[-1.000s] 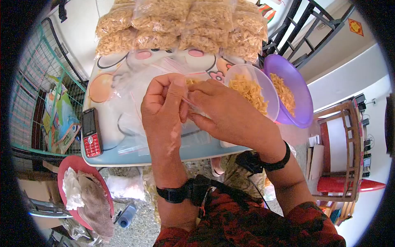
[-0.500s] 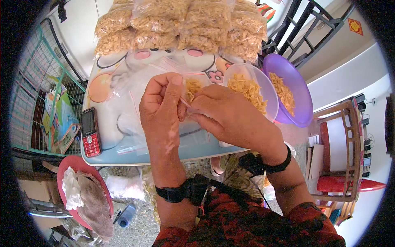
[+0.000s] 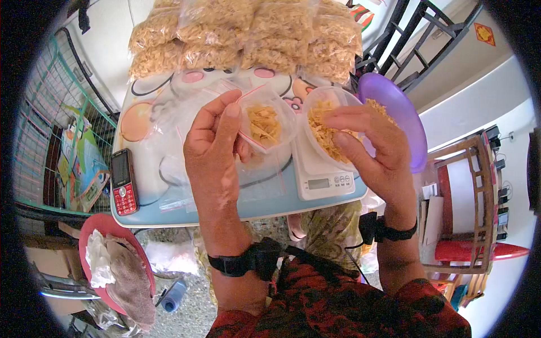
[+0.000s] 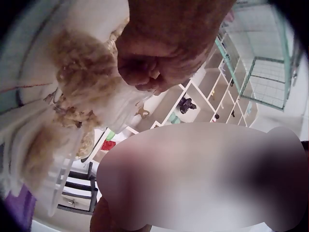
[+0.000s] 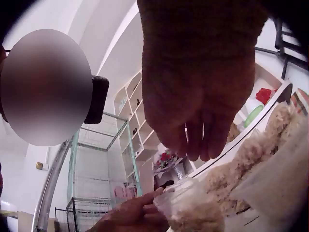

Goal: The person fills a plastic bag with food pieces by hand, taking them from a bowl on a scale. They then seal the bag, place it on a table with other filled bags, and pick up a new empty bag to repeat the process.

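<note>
In the head view my left hand [image 3: 211, 141] pinches the edge of a small clear zip bag [image 3: 286, 115] between thumb and fingers. The bag has a red line along its mouth, and some pale yellow dried strips [image 3: 264, 125] lie inside it. Over a translucent white bowl [image 3: 309, 127] hangs my right hand [image 3: 378, 147], thumb apart from its fingers and nothing held. More dried strips [image 3: 319, 132] fill the bowl, which sits on a white kitchen scale [image 3: 327, 186]. In the right wrist view the fingers [image 5: 194, 140] point down, slightly spread.
Filled clear bags [image 3: 214, 34] are stacked at the table's back. A purple basin [image 3: 414, 124] with more strips stands beyond the bowl. Flat empty bags [image 3: 174, 124] lie left of my left hand. A red phone [image 3: 124, 183] lies near the table's left edge.
My right hand has left the bag and moved right, over the bowl. The bag in my left hand now shows its strips fully, and the scale has come into sight.
</note>
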`<state>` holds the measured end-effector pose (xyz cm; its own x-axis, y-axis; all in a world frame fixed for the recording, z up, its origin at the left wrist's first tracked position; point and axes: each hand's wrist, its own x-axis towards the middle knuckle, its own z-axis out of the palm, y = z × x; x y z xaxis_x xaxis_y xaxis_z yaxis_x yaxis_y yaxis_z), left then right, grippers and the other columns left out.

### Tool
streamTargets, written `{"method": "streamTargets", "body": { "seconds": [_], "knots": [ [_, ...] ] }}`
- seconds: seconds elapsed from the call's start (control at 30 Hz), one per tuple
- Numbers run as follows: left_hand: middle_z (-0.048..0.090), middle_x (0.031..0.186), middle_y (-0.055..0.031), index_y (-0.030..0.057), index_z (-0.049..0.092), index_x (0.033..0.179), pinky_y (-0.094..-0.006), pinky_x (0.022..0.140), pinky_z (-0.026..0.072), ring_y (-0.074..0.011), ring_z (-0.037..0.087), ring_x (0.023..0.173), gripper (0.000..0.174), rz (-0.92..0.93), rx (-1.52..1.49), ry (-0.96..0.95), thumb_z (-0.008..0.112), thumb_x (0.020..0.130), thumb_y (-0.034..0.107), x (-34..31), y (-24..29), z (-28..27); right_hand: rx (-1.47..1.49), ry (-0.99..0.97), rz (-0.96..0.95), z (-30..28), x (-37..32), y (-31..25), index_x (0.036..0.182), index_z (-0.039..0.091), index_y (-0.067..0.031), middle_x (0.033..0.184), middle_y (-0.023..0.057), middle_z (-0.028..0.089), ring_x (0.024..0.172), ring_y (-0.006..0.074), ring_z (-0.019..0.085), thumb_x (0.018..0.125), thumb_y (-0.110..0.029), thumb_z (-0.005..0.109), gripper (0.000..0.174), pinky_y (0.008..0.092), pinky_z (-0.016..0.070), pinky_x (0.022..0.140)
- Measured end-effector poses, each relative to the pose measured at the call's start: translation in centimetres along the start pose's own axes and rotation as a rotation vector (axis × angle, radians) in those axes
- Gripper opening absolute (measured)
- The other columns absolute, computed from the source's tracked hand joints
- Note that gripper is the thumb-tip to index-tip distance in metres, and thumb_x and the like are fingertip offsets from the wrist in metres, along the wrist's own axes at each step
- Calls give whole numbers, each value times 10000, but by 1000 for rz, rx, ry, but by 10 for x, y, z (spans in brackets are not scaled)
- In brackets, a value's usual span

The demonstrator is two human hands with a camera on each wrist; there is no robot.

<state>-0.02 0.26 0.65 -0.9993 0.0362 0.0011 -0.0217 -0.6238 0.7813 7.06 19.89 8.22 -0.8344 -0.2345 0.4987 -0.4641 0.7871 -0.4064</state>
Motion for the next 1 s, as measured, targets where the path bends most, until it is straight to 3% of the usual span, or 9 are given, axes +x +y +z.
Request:
{"method": "streamTargets", "body": {
  "seconds": [0.07, 0.17, 0.27, 0.37, 0.47, 0.57, 0.7, 0.83, 1.0],
  "knots": [
    [557, 658, 2, -9, 636, 1009, -187, 440, 330, -44, 432, 492, 227, -15, 34, -7, 639, 917, 199, 0, -1, -1, 44, 9, 69, -6, -15, 7, 986, 670, -9, 993, 115, 675, 934, 203, 637, 864, -57, 626, 138, 311, 486, 817],
    [553, 653, 0, -10, 639, 986, -192, 439, 330, -49, 433, 492, 230, -4, 65, -22, 639, 917, 209, -1, -7, -2, 291, -42, 335, -18, -34, -1, 933, 692, -52, 902, 70, 692, 808, 166, 653, 823, -64, 680, 111, 288, 507, 701],
    [547, 647, 2, -7, 640, 971, -193, 434, 325, -48, 432, 493, 236, -12, 103, -38, 640, 917, 223, -1, -10, -1, 402, -136, 429, -28, -51, -3, 947, 697, -63, 897, 54, 690, 771, 136, 641, 826, -89, 689, 123, 265, 492, 658],
    [545, 649, 10, 13, 640, 951, -190, 434, 316, -43, 425, 492, 219, -7, 129, -29, 635, 921, 229, -1, -12, 1, 478, -140, 473, -36, -64, -4, 955, 687, -41, 892, 68, 687, 785, 148, 648, 828, -99, 689, 139, 270, 503, 675],
    [536, 643, 21, 34, 635, 937, -195, 427, 301, -41, 415, 489, 194, 59, 118, 64, 628, 925, 228, -1, -17, 5, 810, -36, 546, -37, -82, -1, 959, 674, -6, 883, 86, 682, 797, 159, 653, 822, -124, 698, 182, 279, 514, 705],
    [537, 656, 26, 48, 627, 927, -200, 421, 285, -41, 407, 486, 182, 110, 151, 126, 623, 929, 229, -1, -17, 4, 929, -111, 574, -40, -101, 6, 951, 662, 21, 880, 100, 676, 810, 170, 656, 825, -151, 697, 216, 292, 520, 732],
    [533, 699, 29, 45, 617, 965, -195, 431, 269, -45, 386, 492, 170, 130, 81, 134, 612, 933, 212, 4, -18, -5, 891, -170, 652, -44, -121, 13, 943, 663, 15, 874, 92, 674, 806, 170, 654, 821, -183, 706, 236, 296, 518, 733],
    [538, 724, 20, 33, 612, 978, -207, 448, 308, -56, 423, 528, 161, 148, 54, 130, 607, 932, 188, 1, -12, -7, 900, -149, 681, -52, -137, 15, 940, 664, 12, 864, 88, 675, 805, 168, 653, 817, -187, 712, 239, 291, 514, 743],
    [576, 765, 1, 27, 600, 996, -234, 536, 450, -87, 530, 606, 180, 202, 108, 47, 592, 936, 196, 9, -10, -15, 911, -111, 685, -63, -149, 12, 948, 665, 9, 864, 86, 680, 806, 160, 651, 816, -195, 718, 249, 282, 509, 746]
  ]
}}
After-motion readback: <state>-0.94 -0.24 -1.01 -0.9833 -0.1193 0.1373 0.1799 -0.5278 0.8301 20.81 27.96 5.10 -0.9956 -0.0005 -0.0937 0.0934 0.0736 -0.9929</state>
